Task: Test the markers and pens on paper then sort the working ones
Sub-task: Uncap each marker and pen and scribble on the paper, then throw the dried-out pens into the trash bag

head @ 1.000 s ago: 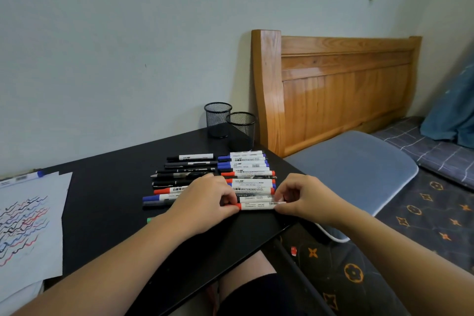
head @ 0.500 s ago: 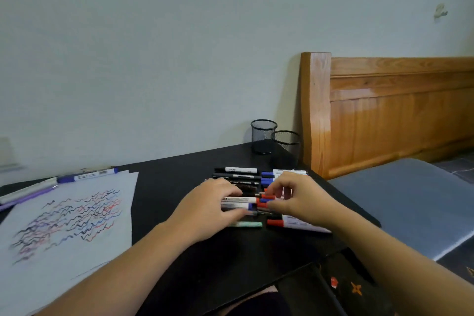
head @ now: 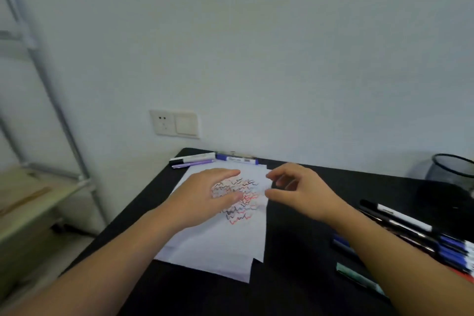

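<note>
The left hand (head: 205, 195) is held over the scribbled paper (head: 220, 244) on the black surface (head: 302, 251), fingers loosely spread and holding nothing. Three pens (head: 213, 159) lie at the far edge beyond the sheet. The right hand (head: 300, 192) hovers at the paper's right edge, fingers curled apart, empty. The sorted markers (head: 410, 233) lie at the right. The sheet is probably best pinned flat before anything is taken up.

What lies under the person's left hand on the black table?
Under the left hand lies white paper with black, red and blue squiggles. The hand covers part of the squiggles, and more sheets edge out beneath.
</note>
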